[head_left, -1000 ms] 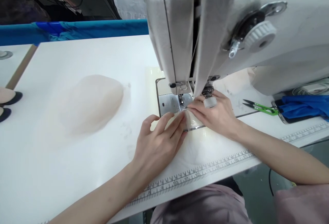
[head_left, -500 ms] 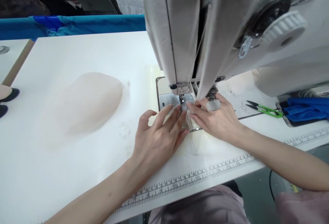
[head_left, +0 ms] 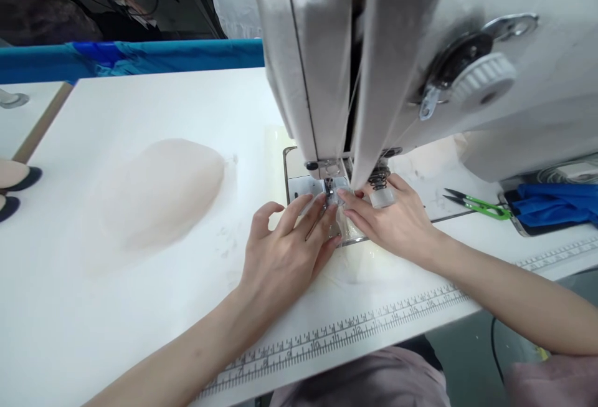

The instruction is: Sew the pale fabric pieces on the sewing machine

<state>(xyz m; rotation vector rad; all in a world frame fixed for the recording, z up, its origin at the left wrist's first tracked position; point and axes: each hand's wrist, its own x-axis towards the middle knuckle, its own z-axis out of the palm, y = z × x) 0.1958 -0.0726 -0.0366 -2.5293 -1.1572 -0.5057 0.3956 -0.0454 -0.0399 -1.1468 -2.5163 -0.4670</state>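
Both hands lie flat at frame centre on a thin pale cloth (head_left: 355, 257) spread over the metal plate (head_left: 299, 187) under the needle. Left hand (head_left: 284, 251) has fingers spread, pressing down; right hand (head_left: 395, 220) has fingertips together by the presser foot. Overhead, the sewing machine (head_left: 327, 52) hides the needle. Green scissors (head_left: 476, 204) lie right, a cloth pile (head_left: 159, 192) left.

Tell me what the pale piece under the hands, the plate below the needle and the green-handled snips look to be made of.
The pale sheer fabric piece looks like thin mesh or gauze: the table shows through it. The shiny needle plate seems bare polished metal, grey and reflective. The green-handled thread snips appear to have dark steel blades and a glossy green grip, probably plastic or painted.
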